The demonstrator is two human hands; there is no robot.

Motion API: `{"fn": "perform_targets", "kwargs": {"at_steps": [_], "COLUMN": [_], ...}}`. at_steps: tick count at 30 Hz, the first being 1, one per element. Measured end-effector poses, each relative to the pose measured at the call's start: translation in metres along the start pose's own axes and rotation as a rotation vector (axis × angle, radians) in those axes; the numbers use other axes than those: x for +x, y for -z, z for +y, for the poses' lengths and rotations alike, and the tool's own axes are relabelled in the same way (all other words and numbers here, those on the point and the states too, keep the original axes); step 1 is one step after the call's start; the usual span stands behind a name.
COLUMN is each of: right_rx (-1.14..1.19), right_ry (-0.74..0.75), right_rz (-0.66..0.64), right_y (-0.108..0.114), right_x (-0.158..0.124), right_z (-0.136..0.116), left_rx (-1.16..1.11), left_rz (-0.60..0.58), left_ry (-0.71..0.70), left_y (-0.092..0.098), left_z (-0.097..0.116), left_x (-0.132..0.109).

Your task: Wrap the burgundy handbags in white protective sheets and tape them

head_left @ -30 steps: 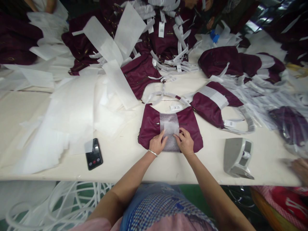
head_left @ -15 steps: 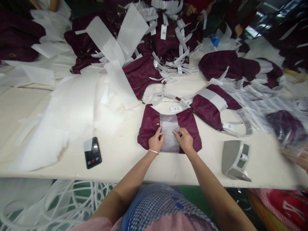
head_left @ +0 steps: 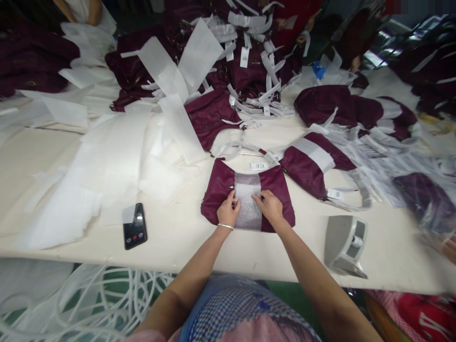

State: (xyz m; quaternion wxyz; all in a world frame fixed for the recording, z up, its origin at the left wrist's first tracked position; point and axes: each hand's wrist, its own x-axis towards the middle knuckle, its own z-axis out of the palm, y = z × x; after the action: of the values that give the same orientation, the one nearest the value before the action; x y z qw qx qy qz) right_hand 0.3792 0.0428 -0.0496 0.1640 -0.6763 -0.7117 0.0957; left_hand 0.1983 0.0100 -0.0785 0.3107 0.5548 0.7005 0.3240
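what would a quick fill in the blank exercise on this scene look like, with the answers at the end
1. A silvery bracelet circles the person's ____ wrist.
2. Between the left hand and the right hand, a pale band crosses the ____ of the maroon handbag.
3. The grey dispenser stands to the ____ of that handbag.
4. A black ____ lies left of that handbag, its screen facing up.

Missing words: left; middle; right; phone

Bag workshop, long tabletop (head_left: pixel 174 228), many matching maroon bags (head_left: pixel 217 190), white sheets (head_left: pixel 117 152), tape dispenser (head_left: pixel 336 242), co-worker in red (head_left: pixel 302 12) opposite.
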Motion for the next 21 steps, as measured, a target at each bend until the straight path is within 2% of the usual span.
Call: {"fn": "perform_targets", "kwargs": {"at_steps": [5,10,14,17,19,21], "right_rx": [-0.098,-0.239,-0.305,-0.317,-0.308,-0.286], "right_ry": [0.007,0.008,0.042,0.058,0.055,0.037], "right_rz": [-0.080,-0.183,-0.206,-0.225,-0.254,-0.300], "right_y": [0.007,0.014,0.018,0.019,0.020,0.021], "right_x": [0.011,0.023,0.030,0.036,0.042,0.049], "right_z": [-0.003,-0.008,-0.009,-0.006,-0.004,-0.003], "left_rx": [0.066,0.087,0.190,0.399,0.513,0.558], "left_rz": [0.037,0.082,0.109,0.163,0.184,0.143], "left_ry": [-0.053,-0.047,-0.050,-0.172,-0.325,-0.489], "left_y": [-0.003,-0.008,-0.010,-0.010,-0.011,-0.014], "left_z": [0.003,0.004,0.004,0.008,0.013,0.017], "left_x": [0.003,0.004,0.003,0.002,0.002,0.002]}}
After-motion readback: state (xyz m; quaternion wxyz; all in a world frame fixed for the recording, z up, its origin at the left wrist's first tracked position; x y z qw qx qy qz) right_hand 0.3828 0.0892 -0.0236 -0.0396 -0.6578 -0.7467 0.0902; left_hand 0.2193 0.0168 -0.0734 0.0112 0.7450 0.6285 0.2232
